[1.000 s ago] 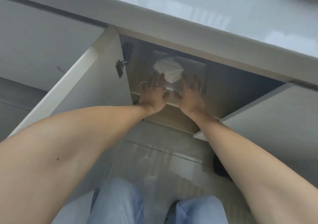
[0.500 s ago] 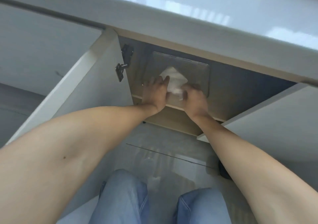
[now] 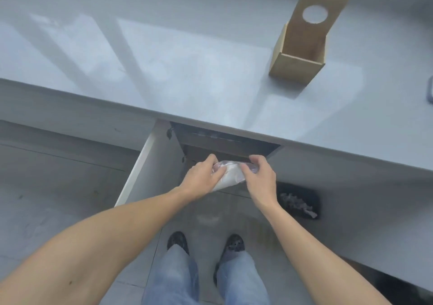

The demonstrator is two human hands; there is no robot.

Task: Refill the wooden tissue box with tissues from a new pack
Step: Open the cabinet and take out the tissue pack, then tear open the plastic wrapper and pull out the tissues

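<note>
A pack of white tissues in clear plastic wrap (image 3: 230, 174) hangs in front of the open cupboard, below the counter edge. My left hand (image 3: 202, 178) grips its left end and my right hand (image 3: 259, 177) grips its right end. The wooden tissue box (image 3: 302, 49) stands upright on the grey counter (image 3: 164, 70) at the far right. It is open at the top and looks empty, and its lid with a round hole leans up behind it. The box is well apart from both hands.
The cupboard door (image 3: 143, 164) stands open to the left of my hands. A dark mat (image 3: 297, 201) lies on the floor to the right. My feet (image 3: 206, 246) are on the grey tiled floor. A dark object (image 3: 430, 89) shows at the counter's right edge.
I have stood up and both hands have drawn the tissue pack out of the cupboard toward me. The counter top and wooden box have come into view.
</note>
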